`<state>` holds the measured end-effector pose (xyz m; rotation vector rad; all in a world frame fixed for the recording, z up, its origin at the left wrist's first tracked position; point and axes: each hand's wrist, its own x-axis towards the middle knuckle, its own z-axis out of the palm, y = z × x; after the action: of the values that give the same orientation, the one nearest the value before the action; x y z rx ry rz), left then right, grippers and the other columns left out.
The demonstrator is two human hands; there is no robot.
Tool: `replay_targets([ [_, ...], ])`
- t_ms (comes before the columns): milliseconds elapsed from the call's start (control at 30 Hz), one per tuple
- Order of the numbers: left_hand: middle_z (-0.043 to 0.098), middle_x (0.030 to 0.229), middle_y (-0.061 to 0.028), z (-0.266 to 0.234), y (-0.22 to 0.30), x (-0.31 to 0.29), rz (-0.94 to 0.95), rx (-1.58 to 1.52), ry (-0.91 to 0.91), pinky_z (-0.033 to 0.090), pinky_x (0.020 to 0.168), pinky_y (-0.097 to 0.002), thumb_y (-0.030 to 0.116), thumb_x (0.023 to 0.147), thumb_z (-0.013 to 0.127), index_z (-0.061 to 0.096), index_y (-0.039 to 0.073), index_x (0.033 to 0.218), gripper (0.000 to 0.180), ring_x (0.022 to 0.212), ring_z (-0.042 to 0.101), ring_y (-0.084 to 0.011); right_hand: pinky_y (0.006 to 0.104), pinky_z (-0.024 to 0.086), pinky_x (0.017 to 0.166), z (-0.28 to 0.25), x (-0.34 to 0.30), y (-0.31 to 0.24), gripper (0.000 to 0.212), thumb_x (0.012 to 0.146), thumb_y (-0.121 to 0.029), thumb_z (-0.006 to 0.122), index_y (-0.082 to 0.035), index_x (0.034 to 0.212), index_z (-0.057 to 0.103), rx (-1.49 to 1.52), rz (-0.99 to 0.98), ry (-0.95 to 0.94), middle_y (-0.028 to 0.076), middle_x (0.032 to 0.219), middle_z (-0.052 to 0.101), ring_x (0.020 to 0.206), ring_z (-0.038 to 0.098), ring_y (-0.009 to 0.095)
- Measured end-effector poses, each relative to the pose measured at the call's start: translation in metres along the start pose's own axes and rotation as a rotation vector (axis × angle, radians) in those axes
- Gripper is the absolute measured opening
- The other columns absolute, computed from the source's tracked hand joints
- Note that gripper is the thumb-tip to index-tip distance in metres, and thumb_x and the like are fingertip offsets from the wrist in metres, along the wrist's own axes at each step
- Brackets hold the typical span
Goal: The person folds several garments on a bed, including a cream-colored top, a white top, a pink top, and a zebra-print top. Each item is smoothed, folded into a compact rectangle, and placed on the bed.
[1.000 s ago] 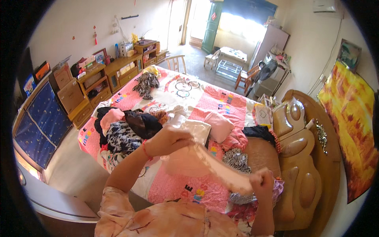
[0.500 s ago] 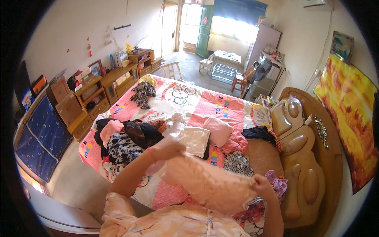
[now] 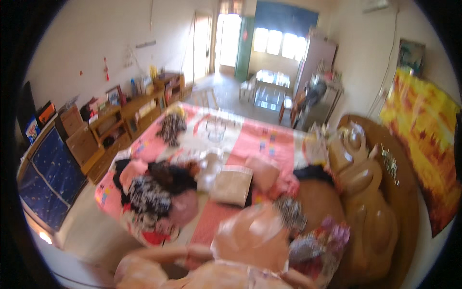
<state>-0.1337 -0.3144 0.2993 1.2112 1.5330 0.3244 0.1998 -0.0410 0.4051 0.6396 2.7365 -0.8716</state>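
Observation:
A light peach garment (image 3: 250, 237) is spread in the air in front of my chest, above the near side of the bed. My left hand (image 3: 198, 254), blurred, is closed on its left near edge. At its right near corner is my right hand (image 3: 288, 274), mostly covered by the cloth and my clothing, gripping that corner. Just beyond the garment lies a folded cream cloth (image 3: 232, 185), with a folded pink cloth (image 3: 262, 173) to its right. A black-and-white garment (image 3: 290, 212) lies close to the garment's right edge.
A heap of dark, patterned and pink clothes (image 3: 151, 192) covers the bed's left part. Purple and patterned clothes (image 3: 332, 236) lie at the near right, beside the carved wooden headboard (image 3: 370, 192). A leopard-print cloth (image 3: 172, 129) is at the far left of the bed (image 3: 221, 130). Wooden cabinets (image 3: 139, 108) line the left wall.
My hands have come down and nearer my body. The garment, stretched slantwise between them before, now billows up and away from me. The view has shifted slightly and is blurred.

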Motion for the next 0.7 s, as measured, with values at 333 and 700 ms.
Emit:
replay_targets([
  [333, 0.064, 0.102, -0.0120, -0.061, 0.163, -0.058, 0.763, 0.142, 0.574, 0.049, 0.075, -0.0314, 0.008, 0.088, 0.058, 0.063, 0.002, 0.105, 0.019, 0.089, 0.062, -0.0262, 0.0271, 0.045, 0.061, -0.117, -0.075, -0.004, 0.015, 0.075, -0.010, 0.067, 0.000, 0.085, 0.070, 0.402, 0.007, 0.326, 0.009, 0.077, 0.065, 0.071, 0.060, 0.016],
  [700, 0.057, 0.071, -0.0123, -0.002, 0.173, -0.018, 0.762, -0.304, 0.077, 0.043, 0.059, -0.0309, 0.012, 0.092, 0.054, 0.059, -0.003, 0.108, 0.022, 0.064, 0.051, -0.0147, 0.0251, 0.043, 0.064, -0.167, -0.092, 0.007, 0.003, 0.070, -0.001, 0.058, 0.000, 0.070, 0.061, 0.531, -0.010, 0.699, 0.004, 0.070, 0.058, 0.069, 0.055, 0.012],
])
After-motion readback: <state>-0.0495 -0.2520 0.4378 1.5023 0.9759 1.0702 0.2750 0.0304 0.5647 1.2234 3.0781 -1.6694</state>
